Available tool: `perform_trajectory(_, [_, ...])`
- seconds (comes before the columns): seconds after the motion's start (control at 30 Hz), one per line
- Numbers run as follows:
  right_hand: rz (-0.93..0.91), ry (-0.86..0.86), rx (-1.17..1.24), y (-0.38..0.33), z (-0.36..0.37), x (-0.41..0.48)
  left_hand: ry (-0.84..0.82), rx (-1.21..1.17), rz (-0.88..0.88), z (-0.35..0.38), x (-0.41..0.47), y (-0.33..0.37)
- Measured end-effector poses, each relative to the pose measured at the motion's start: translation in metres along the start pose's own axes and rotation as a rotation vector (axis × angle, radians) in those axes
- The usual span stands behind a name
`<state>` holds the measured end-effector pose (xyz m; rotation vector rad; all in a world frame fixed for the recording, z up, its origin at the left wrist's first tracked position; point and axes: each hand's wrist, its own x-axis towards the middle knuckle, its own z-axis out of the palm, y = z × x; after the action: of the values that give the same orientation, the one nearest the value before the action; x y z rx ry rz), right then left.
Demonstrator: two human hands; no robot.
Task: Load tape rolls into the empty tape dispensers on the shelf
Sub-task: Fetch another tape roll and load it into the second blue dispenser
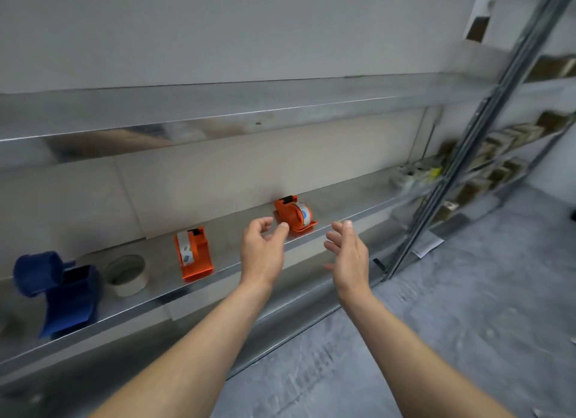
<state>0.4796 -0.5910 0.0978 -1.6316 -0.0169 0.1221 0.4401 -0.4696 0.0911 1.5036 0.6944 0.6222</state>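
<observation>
left hand: fingers loosely curled with the thumb apart from them, nothing in it. It hovers right in front of the right orange dispenser; can't tell if the thumb tip actually touches the base.
right hand: fingers spread and relaxed, holding nothing, just off to the right of that same dispenser, over the shelf's front lip.
right orange dispenser: sits toward the back of the shelf with a clear roll seated in it, so it looks done to me (both hands bracketing it and gripping nothing fits that).
left orange dispenser: also has a roll in it, upright near the front edge, well apart from the hands.
blue dispenser: far left, and I see no tape in it, so my guess is it's the one left to fill.
loose tape roll: lying flat just beside the blue one, handy for dropping in there.
progress: two of three look loaded; next reach probably goes left.
</observation>
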Motion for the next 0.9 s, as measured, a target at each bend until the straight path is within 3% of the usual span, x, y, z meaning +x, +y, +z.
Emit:
perform_trajectory(0.37, [0.006, 0.205, 0.038, -0.001, -0.047, 0.034, -0.242, -0.051, -0.01, 0.07, 0.012, 0.002])
perform_trajectory(0.9, [0.033, 0.286, 0.071, 0.018, -0.145, 0.122, -0.307, 0.038, 0.017, 0.202, 0.016, -0.001])
